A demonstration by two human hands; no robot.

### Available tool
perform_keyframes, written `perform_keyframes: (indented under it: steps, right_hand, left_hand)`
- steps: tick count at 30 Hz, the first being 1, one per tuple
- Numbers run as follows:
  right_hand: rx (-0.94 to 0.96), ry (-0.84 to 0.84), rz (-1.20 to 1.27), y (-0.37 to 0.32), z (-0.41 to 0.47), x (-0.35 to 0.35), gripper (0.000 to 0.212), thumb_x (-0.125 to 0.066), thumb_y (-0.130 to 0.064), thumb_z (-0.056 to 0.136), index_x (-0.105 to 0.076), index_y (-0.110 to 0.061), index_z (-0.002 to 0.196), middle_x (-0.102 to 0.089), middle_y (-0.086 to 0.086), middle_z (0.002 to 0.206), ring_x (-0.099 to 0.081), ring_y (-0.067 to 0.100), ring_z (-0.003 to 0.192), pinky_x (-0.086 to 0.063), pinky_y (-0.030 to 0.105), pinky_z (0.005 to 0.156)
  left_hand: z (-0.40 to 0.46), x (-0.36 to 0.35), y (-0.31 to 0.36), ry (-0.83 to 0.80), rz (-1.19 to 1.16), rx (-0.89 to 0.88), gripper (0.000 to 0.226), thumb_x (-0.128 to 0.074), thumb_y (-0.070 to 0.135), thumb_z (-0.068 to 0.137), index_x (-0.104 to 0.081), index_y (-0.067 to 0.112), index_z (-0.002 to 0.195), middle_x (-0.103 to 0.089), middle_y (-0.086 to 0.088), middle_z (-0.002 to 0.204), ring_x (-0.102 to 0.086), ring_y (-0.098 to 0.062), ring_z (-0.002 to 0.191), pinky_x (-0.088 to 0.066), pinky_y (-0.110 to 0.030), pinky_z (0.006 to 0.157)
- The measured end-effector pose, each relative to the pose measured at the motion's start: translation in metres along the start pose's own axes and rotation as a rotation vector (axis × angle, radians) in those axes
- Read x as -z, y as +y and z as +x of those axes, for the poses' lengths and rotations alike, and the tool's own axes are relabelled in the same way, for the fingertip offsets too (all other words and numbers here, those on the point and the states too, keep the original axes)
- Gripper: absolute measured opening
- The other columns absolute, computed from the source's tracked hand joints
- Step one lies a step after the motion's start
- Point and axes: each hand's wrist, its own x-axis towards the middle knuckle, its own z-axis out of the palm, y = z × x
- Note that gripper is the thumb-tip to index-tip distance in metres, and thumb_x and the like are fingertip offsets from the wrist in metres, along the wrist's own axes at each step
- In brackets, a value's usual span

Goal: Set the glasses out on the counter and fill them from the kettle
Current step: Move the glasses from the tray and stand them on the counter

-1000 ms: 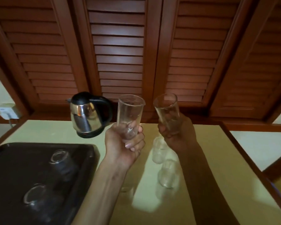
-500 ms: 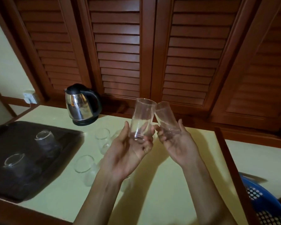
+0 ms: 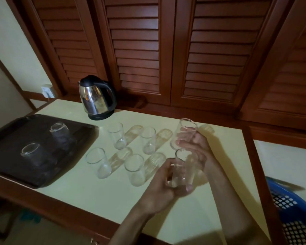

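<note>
My left hand (image 3: 162,181) is wrapped around a clear glass (image 3: 181,171), held low just over the pale counter (image 3: 99,195). My right hand (image 3: 199,150) holds a second clear glass (image 3: 185,133) behind it, tilted slightly. Several empty glasses stand upright on the counter to the left of my hands, in two rows; the nearest one (image 3: 135,169) is a short gap from my left hand. A steel kettle (image 3: 95,99) with a black lid and handle stands at the back left. On the dark tray (image 3: 11,167) at the left sit two more glasses (image 3: 59,133).
Louvred wooden doors (image 3: 166,50) rise directly behind the counter. A wooden rim (image 3: 258,174) bounds the counter on the right, and a blue perforated basket (image 3: 293,213) sits beyond it. A wall socket (image 3: 47,90) is left of the kettle.
Both hands have come down from chest height to the counter with their glasses. The view has tilted down and swung right, so the standing glasses and the basket now show.
</note>
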Motion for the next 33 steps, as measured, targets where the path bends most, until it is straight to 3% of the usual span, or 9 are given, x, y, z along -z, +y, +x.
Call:
perform_keyframes:
  steps: [5,10,17,19,22,24,26,29,33]
  right_hand:
    - [0.008,-0.036,-0.079,0.027,0.003,0.003,0.062,-0.085,-0.009,0.062,-0.062,-0.014,0.120,-0.065,0.016,0.117,-0.067,0.023,0.101,-0.055,0.024,0.077]
    - [0.015,-0.009,-0.138,0.044,0.008,0.008,0.057,-0.090,-0.012,0.062,-0.068,-0.029,0.112,-0.071,0.012,0.116,-0.067,0.034,0.112,-0.054,0.042,0.094]
    - [0.029,-0.069,-0.137,0.058,0.010,0.013,0.058,-0.088,-0.015,0.063,-0.067,-0.031,0.114,-0.071,0.009,0.118,-0.066,0.026,0.114,-0.053,0.041,0.097]
    - [0.015,-0.087,-0.141,0.060,0.012,0.014,0.063,-0.089,-0.009,0.066,-0.062,-0.026,0.120,-0.069,0.006,0.117,-0.066,0.021,0.110,-0.053,0.034,0.095]
    - [0.000,-0.069,-0.314,0.062,0.015,0.010,0.069,-0.087,0.002,0.073,-0.050,-0.023,0.126,-0.061,-0.002,0.118,-0.058,0.008,0.108,-0.047,0.016,0.089]
    - [-0.019,-0.038,-0.381,0.064,0.015,0.006,0.067,-0.083,0.005,0.076,-0.048,-0.028,0.123,-0.058,0.002,0.122,-0.057,0.016,0.109,-0.048,0.022,0.090]
    - [-0.088,-0.021,-0.205,0.064,0.014,0.003,0.051,-0.073,0.005,0.086,-0.050,-0.029,0.118,-0.054,0.006,0.121,-0.058,0.023,0.104,-0.054,0.029,0.082]
    - [-0.249,0.069,0.211,0.054,0.011,-0.004,0.015,-0.055,-0.009,0.102,-0.054,-0.018,0.114,-0.051,0.009,0.110,-0.055,0.020,0.085,-0.051,0.028,0.064]
    - [-0.322,0.095,0.281,0.058,0.016,-0.001,0.016,-0.057,-0.030,0.098,-0.060,-0.017,0.107,-0.055,0.008,0.088,-0.041,0.023,0.064,-0.024,0.033,0.059]
  left_hand:
    - [0.001,-0.003,-0.030,0.044,0.053,-0.070,0.050,-0.072,-0.017,0.084,-0.047,-0.004,0.125,-0.061,-0.001,0.109,-0.067,0.006,0.096,-0.051,-0.008,0.083]
    - [0.007,0.001,-0.056,0.033,-0.058,-0.053,0.056,-0.069,-0.015,0.080,-0.049,0.004,0.129,-0.060,-0.011,0.128,-0.065,-0.029,0.117,-0.058,-0.053,0.098]
    - [0.013,-0.001,-0.071,0.043,-0.187,-0.016,0.057,-0.071,-0.018,0.080,-0.058,0.010,0.128,-0.054,-0.021,0.141,-0.054,-0.054,0.126,-0.049,-0.070,0.101]
    - [0.017,-0.001,-0.080,0.011,-0.217,-0.034,0.059,-0.079,-0.008,0.081,-0.053,0.007,0.131,-0.053,-0.020,0.141,-0.054,-0.053,0.125,-0.048,-0.070,0.101]
    - [0.018,0.004,-0.088,0.076,0.070,-0.056,0.054,-0.086,0.033,0.083,-0.061,0.020,0.129,-0.061,-0.009,0.136,-0.059,-0.038,0.125,-0.052,-0.054,0.100]
    - [0.020,0.006,-0.094,0.100,0.249,-0.046,0.065,-0.087,0.055,0.073,-0.062,0.035,0.130,-0.065,0.002,0.134,-0.063,-0.025,0.126,-0.053,-0.046,0.102]
    - [0.022,0.006,-0.103,0.136,0.449,-0.143,0.070,-0.087,0.040,0.075,-0.054,0.033,0.137,-0.064,0.009,0.130,-0.065,-0.017,0.119,-0.058,-0.045,0.093]
    - [0.024,0.010,-0.116,0.083,0.398,-0.103,0.078,-0.086,0.022,0.071,-0.050,0.032,0.139,-0.060,0.009,0.130,-0.064,-0.024,0.118,-0.057,-0.064,0.086]
    - [0.019,0.011,-0.102,0.061,0.257,-0.041,0.056,-0.089,0.041,0.067,-0.067,0.024,0.116,-0.067,-0.002,0.118,-0.066,-0.029,0.106,-0.058,-0.048,0.087]
